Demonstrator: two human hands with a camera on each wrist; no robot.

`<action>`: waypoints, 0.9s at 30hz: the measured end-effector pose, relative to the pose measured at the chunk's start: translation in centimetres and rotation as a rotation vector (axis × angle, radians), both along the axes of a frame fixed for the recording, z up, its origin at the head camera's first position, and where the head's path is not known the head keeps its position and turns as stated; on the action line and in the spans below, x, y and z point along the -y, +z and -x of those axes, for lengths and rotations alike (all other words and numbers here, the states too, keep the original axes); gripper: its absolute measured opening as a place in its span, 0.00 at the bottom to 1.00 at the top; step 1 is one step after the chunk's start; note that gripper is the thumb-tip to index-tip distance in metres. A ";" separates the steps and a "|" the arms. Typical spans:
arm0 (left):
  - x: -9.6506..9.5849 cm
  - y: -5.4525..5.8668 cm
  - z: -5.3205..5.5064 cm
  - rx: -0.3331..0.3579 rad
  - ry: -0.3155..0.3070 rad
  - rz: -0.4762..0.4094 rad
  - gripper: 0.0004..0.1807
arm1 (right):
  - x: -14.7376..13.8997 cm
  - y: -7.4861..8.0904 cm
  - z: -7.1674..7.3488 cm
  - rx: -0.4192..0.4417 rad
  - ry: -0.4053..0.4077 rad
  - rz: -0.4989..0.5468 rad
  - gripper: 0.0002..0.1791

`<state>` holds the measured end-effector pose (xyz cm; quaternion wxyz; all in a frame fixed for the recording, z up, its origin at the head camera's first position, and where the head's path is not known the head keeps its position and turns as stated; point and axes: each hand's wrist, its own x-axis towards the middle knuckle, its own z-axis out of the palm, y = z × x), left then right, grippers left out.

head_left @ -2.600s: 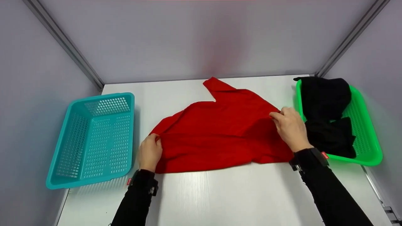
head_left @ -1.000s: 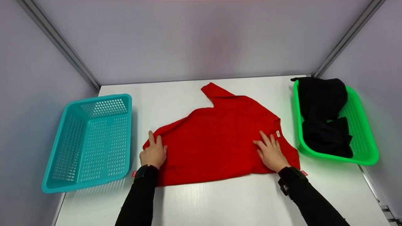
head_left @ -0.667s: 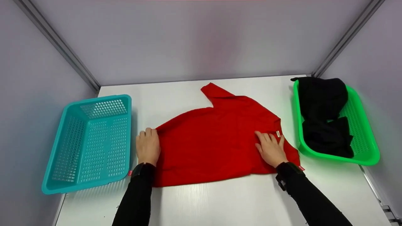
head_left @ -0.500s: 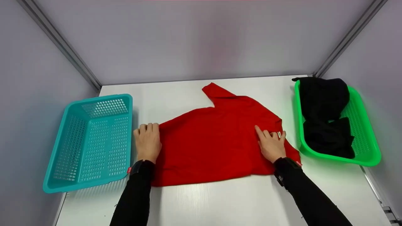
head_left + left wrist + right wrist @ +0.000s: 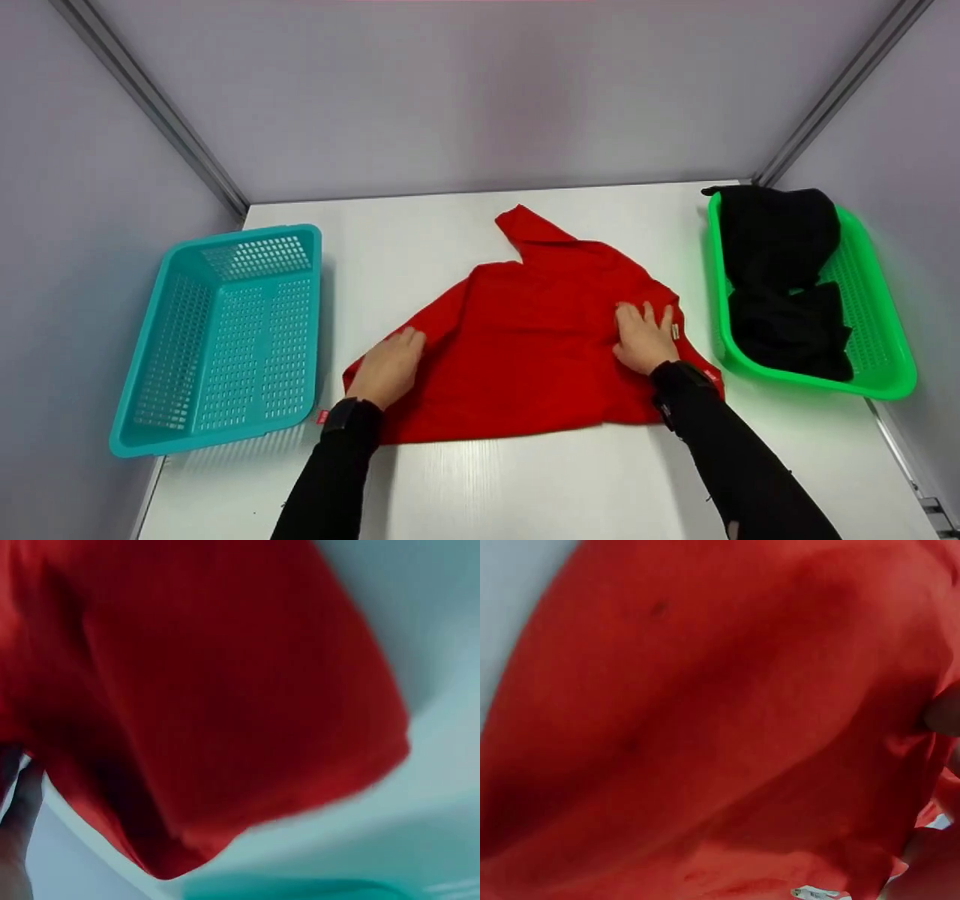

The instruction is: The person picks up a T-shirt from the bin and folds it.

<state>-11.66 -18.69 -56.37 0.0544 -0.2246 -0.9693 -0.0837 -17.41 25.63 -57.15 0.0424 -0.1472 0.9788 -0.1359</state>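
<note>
A red short-sleeved T-shirt [image 5: 532, 360] lies across the white table, one sleeve [image 5: 536, 227] pointing toward the back wall. At its left end my left hand [image 5: 390, 367] pinches the edge and holds it lifted inward, making a fold. The left wrist view shows fingers [image 5: 21, 814] at the raised cloth [image 5: 225, 690], with an end of it hanging over the table. My right hand [image 5: 645, 341] pinches the shirt near the small white label [image 5: 675, 331] on the right, two fingers stretched out. Creases gather at a fingertip [image 5: 945, 716] in the right wrist view.
An empty teal basket [image 5: 315, 330] stands left of the shirt. To the right, a green basket [image 5: 892, 330] holds black cloth [image 5: 780, 240], part of which hangs over its back rim. Grey walls [image 5: 517, 97] enclose the table [image 5: 465, 495] at the back and sides.
The right hand first let go of the cloth and lay spread on it, then its fingers bent in. The left hand went to the left edge and has moved right, lifting the cloth.
</note>
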 end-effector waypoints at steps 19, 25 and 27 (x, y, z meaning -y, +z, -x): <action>-0.3 -1.2 -0.9 0.216 0.078 -0.137 0.05 | 1.1 -0.7 0.7 -0.179 0.176 -0.139 0.13; -0.4 -0.9 -0.8 0.259 0.101 -0.131 0.06 | 1.2 -0.9 0.5 -0.147 0.093 -0.126 0.31; -0.4 -0.9 -0.8 0.274 0.106 -0.125 0.06 | 1.3 -0.8 0.5 -0.107 0.071 -0.107 0.32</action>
